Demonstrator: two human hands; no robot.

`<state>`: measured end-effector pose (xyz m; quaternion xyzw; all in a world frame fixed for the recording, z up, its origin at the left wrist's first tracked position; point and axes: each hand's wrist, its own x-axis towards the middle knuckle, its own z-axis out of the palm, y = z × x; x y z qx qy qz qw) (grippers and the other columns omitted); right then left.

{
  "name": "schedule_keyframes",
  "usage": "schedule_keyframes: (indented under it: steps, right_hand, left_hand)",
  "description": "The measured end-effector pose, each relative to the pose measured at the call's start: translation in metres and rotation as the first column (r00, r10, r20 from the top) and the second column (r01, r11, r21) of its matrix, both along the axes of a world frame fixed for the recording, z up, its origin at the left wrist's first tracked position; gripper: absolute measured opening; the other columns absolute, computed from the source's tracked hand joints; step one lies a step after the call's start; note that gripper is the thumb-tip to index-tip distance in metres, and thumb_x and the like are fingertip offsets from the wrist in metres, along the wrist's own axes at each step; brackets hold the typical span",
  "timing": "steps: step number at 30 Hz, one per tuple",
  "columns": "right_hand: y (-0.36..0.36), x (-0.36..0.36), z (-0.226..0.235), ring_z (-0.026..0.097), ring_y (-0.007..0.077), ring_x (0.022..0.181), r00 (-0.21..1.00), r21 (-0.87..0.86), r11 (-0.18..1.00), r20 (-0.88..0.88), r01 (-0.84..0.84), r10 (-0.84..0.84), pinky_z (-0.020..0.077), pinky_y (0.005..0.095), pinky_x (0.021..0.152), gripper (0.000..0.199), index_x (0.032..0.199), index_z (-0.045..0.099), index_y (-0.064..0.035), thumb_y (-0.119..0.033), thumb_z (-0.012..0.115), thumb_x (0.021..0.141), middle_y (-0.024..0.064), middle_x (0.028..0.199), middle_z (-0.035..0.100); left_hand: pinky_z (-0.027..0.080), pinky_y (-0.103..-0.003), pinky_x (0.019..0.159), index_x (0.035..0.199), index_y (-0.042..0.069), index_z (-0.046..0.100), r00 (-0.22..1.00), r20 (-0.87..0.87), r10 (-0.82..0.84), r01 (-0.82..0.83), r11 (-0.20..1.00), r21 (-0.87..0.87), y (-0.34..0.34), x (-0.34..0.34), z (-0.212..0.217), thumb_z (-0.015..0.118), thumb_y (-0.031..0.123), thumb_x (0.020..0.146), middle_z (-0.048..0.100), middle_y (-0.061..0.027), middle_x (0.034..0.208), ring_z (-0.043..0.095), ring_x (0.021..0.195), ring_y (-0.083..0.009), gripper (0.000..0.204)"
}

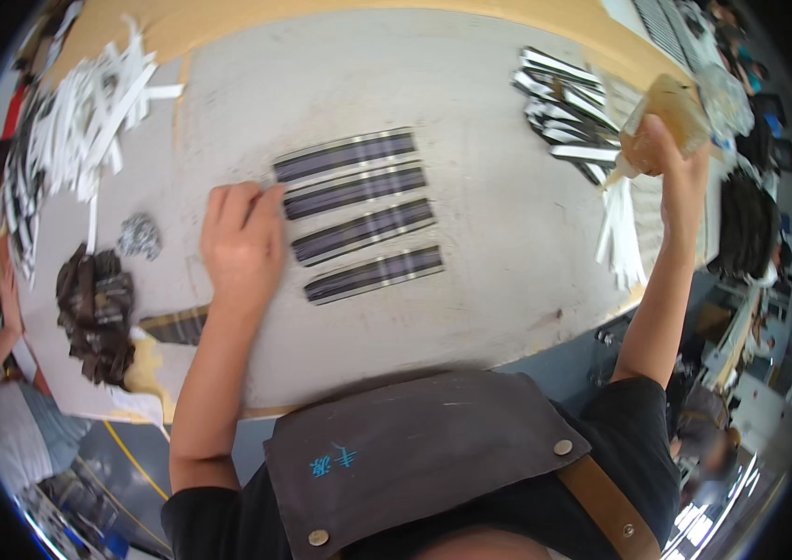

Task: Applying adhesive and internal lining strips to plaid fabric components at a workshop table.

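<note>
Plaid strips (359, 190) lie by the left hand (245, 238) while the right hand (680, 173) grips a squeeze bottle (682, 112)

Four of them lie in a row, one below the next, flat on the grey table (489, 308). They are just right of the left hand and well to the left of the right hand. The left hand has bent fingers, and its tips are close by the left ends of the top two strips. I cannot tell if it pinches one, or how wide its fingers are apart. The right hand is wrapped around the squeeze bottle, closed as far as the bottle lets it. There is yellowish stuff inside, and the nozzle (627, 168) points down and to the left.

Up and left of the right hand is a messy pile of black and white strips (559, 105), and just under that hand are white strips (620, 238). If the right hand squeezes too hard, I think a drop could fall there and make a mess. Over the plaid strips, a bottle tipped too far could let out too much. The left hand could bump the row, because its fingers are so near, and leave it crooked.
</note>
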<state>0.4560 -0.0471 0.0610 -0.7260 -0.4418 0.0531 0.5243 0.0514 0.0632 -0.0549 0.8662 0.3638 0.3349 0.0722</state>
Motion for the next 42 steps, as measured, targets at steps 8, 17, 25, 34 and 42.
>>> schedule_keyframes:
  steps: [8,17,25,34,42]
  right_hand:
    - [-0.097,0.083,-0.041,0.066,0.0368,0.096,0.751,-0.672,0.395,0.657,0.626,-0.073,0.0503,0.0449,0.082,0.066,0.121,0.055,-0.0048,-0.043,0.077,0.071,0.0231,0.1,0.068]
    - [-0.092,0.029,-0.063,0.066,0.0299,0.077,0.895,-0.693,0.634,0.446,0.343,0.003,0.0513,0.039,0.073,0.035,0.1,0.067,-0.0017,-0.024,0.074,0.073,0.0123,0.079,0.068]
    - [-0.115,0.02,-0.043,0.064,0.0191,0.071,0.977,-0.748,0.64,0.048,0.174,-0.21,0.0494,0.032,0.065,0.024,0.102,0.065,0.0018,-0.015,0.063,0.084,0.0106,0.075,0.064]
    - [-0.089,-0.07,-0.051,0.051,0.0119,0.066,0.974,-0.564,0.795,-0.16,-0.224,0.161,0.0418,0.0303,0.06,0.026,0.1,0.066,-0.0004,-0.026,0.061,0.095,0.0047,0.071,0.056]
    - [-0.077,-0.105,-0.037,0.047,0.0072,0.066,0.943,-0.591,0.739,-0.265,-0.325,0.203,0.0391,0.0234,0.061,0.02,0.093,0.067,0.0009,-0.017,0.058,0.096,-0.0012,0.07,0.053]
  left_hand:
    - [0.05,-0.036,0.069,0.097,0.001,0.07,0.999,-0.034,0.005,-0.004,1.0,0.03,0.003,-0.001,-0.001,0.061,-0.012,0.066,0.062,-0.0102,0.089,0.058,0.081,-0.0265,0.034]
    - [0.05,-0.037,0.075,0.103,0.0,0.068,0.999,-0.006,0.048,-0.049,0.994,-0.1,-0.003,-0.008,0.02,0.056,-0.014,0.077,0.062,-0.0151,0.094,0.06,0.085,-0.0305,0.032]
    - [0.049,-0.036,0.074,0.103,0.0,0.068,0.999,0.022,0.028,-0.024,0.988,-0.154,-0.02,-0.011,0.038,0.056,-0.013,0.077,0.062,-0.0152,0.092,0.06,0.084,-0.0299,0.032]
    - [0.049,-0.036,0.067,0.097,0.0,0.069,0.978,0.156,-0.139,0.164,0.973,-0.161,-0.051,0.023,0.042,0.061,-0.014,0.067,0.062,-0.012,0.088,0.059,0.079,-0.0284,0.034]
    - [0.049,-0.034,0.064,0.096,0.0,0.068,0.942,0.251,-0.222,0.284,0.927,-0.246,-0.073,0.04,0.038,0.062,-0.014,0.068,0.062,-0.01,0.086,0.058,0.077,-0.0264,0.032]
